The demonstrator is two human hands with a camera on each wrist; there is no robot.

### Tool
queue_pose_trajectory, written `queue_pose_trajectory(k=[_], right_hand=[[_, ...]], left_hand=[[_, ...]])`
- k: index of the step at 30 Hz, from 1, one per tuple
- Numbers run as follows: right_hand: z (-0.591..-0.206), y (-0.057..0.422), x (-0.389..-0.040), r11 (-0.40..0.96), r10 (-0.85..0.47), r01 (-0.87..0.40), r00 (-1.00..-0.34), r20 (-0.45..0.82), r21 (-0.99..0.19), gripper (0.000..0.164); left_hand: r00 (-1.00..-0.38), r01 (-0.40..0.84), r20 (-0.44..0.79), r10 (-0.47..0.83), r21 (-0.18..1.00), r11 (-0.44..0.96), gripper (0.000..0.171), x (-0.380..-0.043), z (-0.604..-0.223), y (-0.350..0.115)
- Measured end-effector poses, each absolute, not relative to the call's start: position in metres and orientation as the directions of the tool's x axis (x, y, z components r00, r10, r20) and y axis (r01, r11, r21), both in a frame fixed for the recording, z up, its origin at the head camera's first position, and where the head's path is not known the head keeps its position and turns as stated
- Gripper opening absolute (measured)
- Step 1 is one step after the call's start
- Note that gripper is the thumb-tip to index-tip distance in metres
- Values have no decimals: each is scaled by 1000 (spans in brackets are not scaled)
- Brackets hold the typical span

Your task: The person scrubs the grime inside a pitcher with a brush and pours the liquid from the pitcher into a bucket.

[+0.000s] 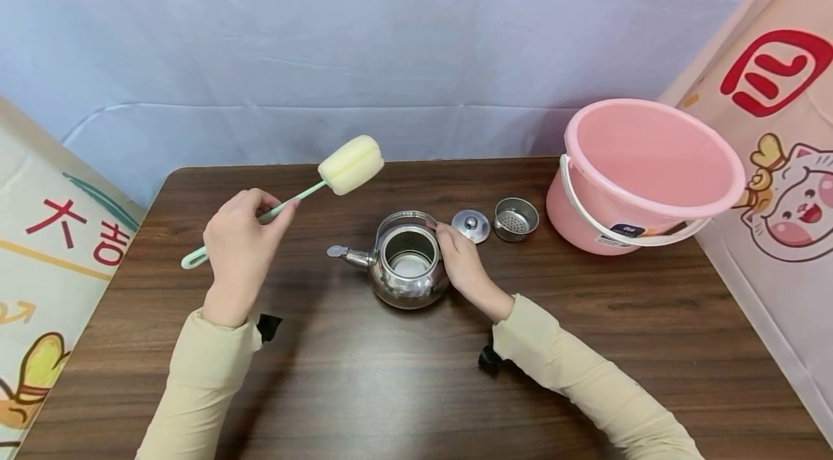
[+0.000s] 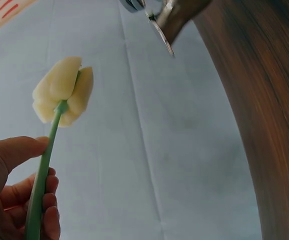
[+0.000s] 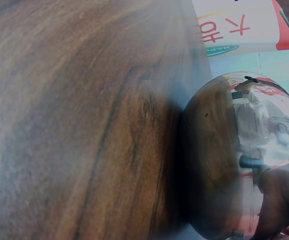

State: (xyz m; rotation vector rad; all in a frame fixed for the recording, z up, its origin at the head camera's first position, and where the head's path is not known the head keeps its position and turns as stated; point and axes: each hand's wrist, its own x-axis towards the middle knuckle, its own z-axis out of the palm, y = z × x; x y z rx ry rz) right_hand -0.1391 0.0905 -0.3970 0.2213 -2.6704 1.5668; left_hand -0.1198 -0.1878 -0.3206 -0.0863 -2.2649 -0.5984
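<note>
My left hand point(image 1: 244, 246) pinches the thin green handle of a sponge bottle brush point(image 1: 353, 165), thumb against fingers. The brush's pale yellow head points up and right, above the table and to the upper left of the teapot. In the left wrist view, the thumb presses along the stem of the brush point(image 2: 62, 92). A shiny steel teapot point(image 1: 410, 294) stands upright and lidless, its capped spout towards the left. My right hand point(image 1: 468, 268) grips it at the right side by the handle's base. The right wrist view shows the teapot's point(image 3: 244, 150) rounded, reflective side.
Right of the teapot lie its round steel lid point(image 1: 471, 226) and a perforated strainer cup point(image 1: 516, 220). A pink bucket point(image 1: 565, 218) with a white handle stands at the back right of the wooden table point(image 1: 390, 388). A pale cloth point(image 1: 390, 55) hangs behind.
</note>
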Motion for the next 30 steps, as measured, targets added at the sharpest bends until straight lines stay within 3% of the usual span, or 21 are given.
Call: queue_pose_trajectory(k=[30], right_hand=[[-398, 92, -139, 492, -113, -149, -988, 107, -858, 41]], left_hand=[[-747, 17, 597, -292, 456, 890, 29, -116, -340, -260]])
